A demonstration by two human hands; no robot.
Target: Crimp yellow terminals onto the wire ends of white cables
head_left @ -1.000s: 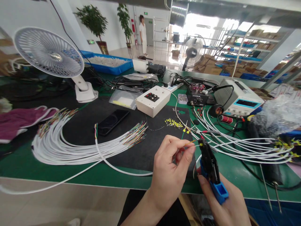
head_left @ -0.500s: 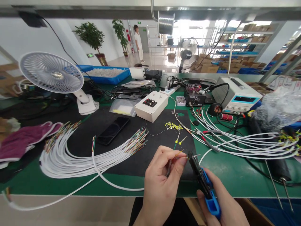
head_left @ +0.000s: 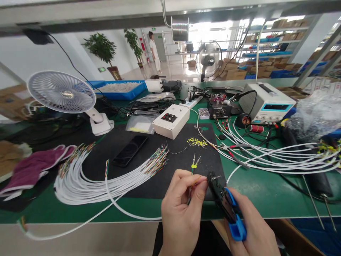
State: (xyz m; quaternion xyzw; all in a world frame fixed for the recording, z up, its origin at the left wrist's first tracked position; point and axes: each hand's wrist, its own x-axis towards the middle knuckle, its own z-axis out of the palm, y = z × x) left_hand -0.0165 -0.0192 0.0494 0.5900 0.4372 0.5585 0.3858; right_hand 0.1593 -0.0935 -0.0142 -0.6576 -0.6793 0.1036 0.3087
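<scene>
White plastic-jacketed cables [head_left: 80, 193] with bare multicoloured wire ends are laid in a curved bundle at the left of the green counter [head_left: 71, 214], partly over a flat black mat [head_left: 181, 158]. No yellow pieces can be seen on these ends, so this part of the work seems not yet done. To the right of them, one single white cable [head_left: 133, 213] is led toward the left hand [head_left: 182, 208]. Between its thumb and fingers, a thin orange-yellow wire [head_left: 196, 180] is held in a narrow grip. Just beyond the hand, two yellow-collared metal pins [head_left: 194, 165] are seen, apparently already fitted on wires of this cable. Farther back, a loose pile of similar yellow pins [head_left: 196, 142] is kept on the mat. By the right hand [head_left: 253, 224], a black crimping tool with blue handles [head_left: 223, 200] is gripped; a metal tip is shown past its head, but whether it is fully pressed cannot be told. At the far right, white cables with yellow-tipped ends [head_left: 266, 166] are gathered, probably finished.
</scene>
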